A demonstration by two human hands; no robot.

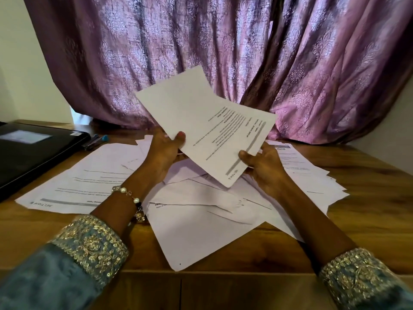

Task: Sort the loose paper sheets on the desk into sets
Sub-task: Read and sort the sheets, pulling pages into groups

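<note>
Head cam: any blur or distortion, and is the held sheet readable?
Head view: wide-angle bend at the edges, curtain bowed; held sheet soft, upside down, only its heading half legible; left hand and right hand fairly sharp; soft light, faint shadows on the desk.

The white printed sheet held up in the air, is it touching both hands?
Touching. The head view shows the left hand and right hand each pinching the white printed sheet.

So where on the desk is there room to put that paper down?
Bare wood shows on the desk to the right of the scattered sheets, along the near edge, and a smaller patch at near left below the black folder. The middle is crowded with paper. Both hands, left hand and right hand, hold the raised sheet.
</note>
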